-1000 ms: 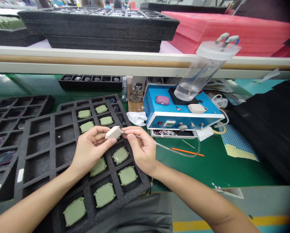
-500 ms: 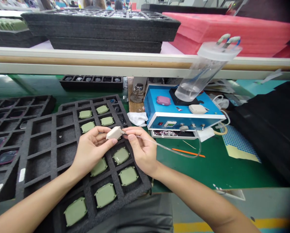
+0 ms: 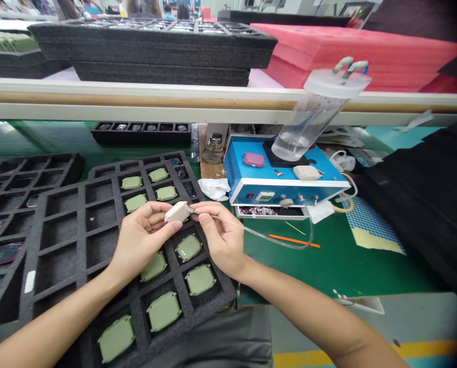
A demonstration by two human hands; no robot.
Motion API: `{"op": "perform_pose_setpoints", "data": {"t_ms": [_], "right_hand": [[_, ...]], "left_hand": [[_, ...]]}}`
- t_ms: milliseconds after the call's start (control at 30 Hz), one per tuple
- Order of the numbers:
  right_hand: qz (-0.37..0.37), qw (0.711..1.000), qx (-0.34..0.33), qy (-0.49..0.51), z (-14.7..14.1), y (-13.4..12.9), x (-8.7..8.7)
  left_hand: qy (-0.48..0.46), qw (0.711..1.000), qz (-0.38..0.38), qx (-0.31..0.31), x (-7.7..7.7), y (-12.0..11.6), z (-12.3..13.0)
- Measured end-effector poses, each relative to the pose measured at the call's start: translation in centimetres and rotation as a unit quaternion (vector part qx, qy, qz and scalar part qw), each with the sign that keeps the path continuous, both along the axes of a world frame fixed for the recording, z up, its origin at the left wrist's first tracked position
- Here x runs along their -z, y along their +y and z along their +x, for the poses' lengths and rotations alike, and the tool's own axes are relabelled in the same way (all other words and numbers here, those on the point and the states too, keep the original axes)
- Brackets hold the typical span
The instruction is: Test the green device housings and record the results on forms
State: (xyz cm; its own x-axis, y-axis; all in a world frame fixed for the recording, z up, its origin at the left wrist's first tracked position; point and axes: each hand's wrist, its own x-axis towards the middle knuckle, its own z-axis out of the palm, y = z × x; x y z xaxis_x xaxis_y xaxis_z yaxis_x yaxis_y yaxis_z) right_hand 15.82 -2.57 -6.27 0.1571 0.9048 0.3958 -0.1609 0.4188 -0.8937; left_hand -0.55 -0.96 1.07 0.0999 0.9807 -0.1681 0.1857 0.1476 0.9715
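Between the thumb and fingers of my left hand (image 3: 146, 232) is a beige watch case (image 3: 177, 212), held tilted above the foam tray. My right hand (image 3: 222, 235) pinches the metal-tipped end of a clear thin tube (image 3: 266, 238), its tip at the case's right edge; whether it touches cannot be made out. The tube runs to the front of a blue machine (image 3: 289, 191). Below my hands lies a black foam tray (image 3: 190, 312) with several green watch cases (image 3: 164, 311) in its compartments.
On the blue machine stand a tilted clear cylinder (image 3: 305, 120), a purple case (image 3: 254, 159) and another beige case (image 3: 307, 173). A white cloth (image 3: 214, 188) and glass bottle (image 3: 214, 148) lie behind the tray. An orange stick (image 3: 294, 241) rests on the green table. A shelf rail (image 3: 136, 112) crosses behind.
The whole view has shifted slightly. My hands keep the same grip on the beige watch case and the tube, with hardly any movement between them.
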Motion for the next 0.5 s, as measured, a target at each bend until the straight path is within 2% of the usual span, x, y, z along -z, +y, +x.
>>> {"op": "perform_pose_setpoints", "data": {"t_ms": [500], "right_hand": [[0.002, 1.0, -0.001, 0.002, -0.01, -0.03, -0.02]], "left_hand": [[-0.001, 1.0, -0.003, 0.002, 0.08, 0.04, 0.0]]}}
